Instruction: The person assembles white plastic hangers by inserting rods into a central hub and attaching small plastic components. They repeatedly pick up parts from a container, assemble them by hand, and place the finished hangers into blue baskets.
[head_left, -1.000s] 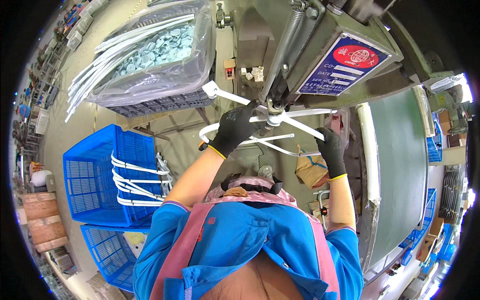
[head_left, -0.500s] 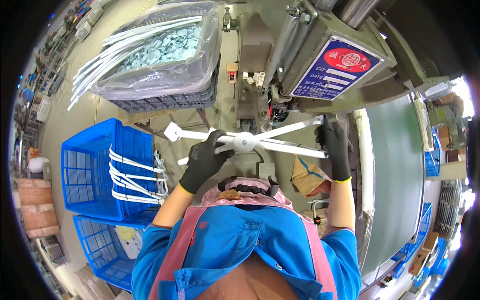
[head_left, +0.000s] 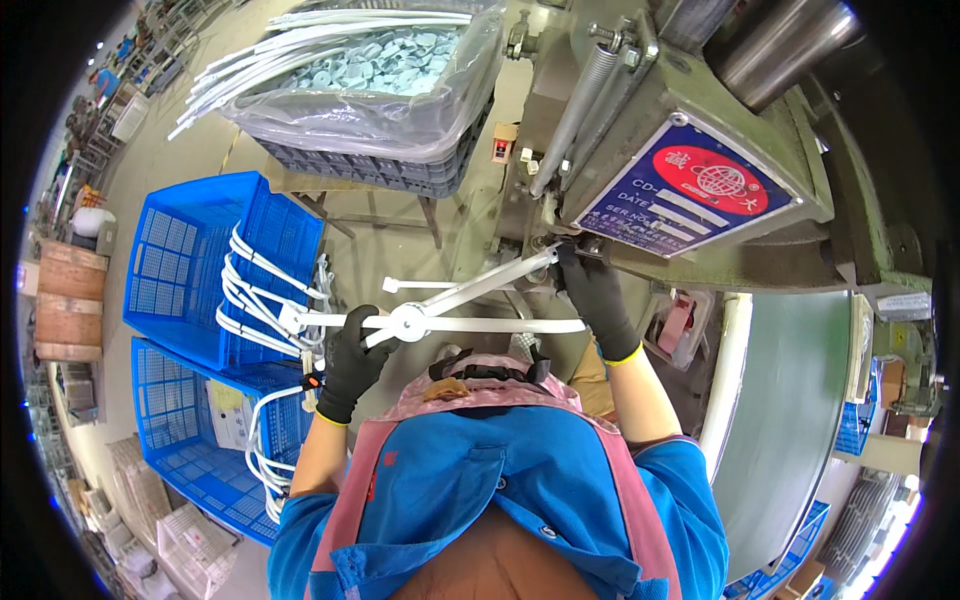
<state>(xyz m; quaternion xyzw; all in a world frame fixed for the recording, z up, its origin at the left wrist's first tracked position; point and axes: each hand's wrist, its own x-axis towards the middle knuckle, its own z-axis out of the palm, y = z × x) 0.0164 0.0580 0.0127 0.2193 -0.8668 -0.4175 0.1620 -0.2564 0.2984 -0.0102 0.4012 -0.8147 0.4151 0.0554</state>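
Both my hands wear black gloves with yellow cuffs. A white frame of crossed bars with a round hub (head_left: 409, 322) spans the space before my waist. My left hand (head_left: 355, 368) is closed round its bars just left of the hub. At the far end of the upper slanting bar is my right hand (head_left: 594, 298), its fingers bent at the bar's tip, right under the green machine (head_left: 690, 120). The machine's lower part and my glove partly hide those fingertips. Another bar (head_left: 510, 325) of the frame points right, its end close to my right wrist.
Two blue crates (head_left: 190, 185) stand at left, with bent white tubes (head_left: 262, 345) hanging over their sides. Farther off, a plastic-lined grey crate (head_left: 370, 165) holds small pale parts and long white rods. A green conveyor belt (head_left: 775, 400) runs along my right.
The view has shifted toward the machine. The white frame has turned in my hands, and the end at my right hand has come up beneath the machine head. My left hand has moved lower left.
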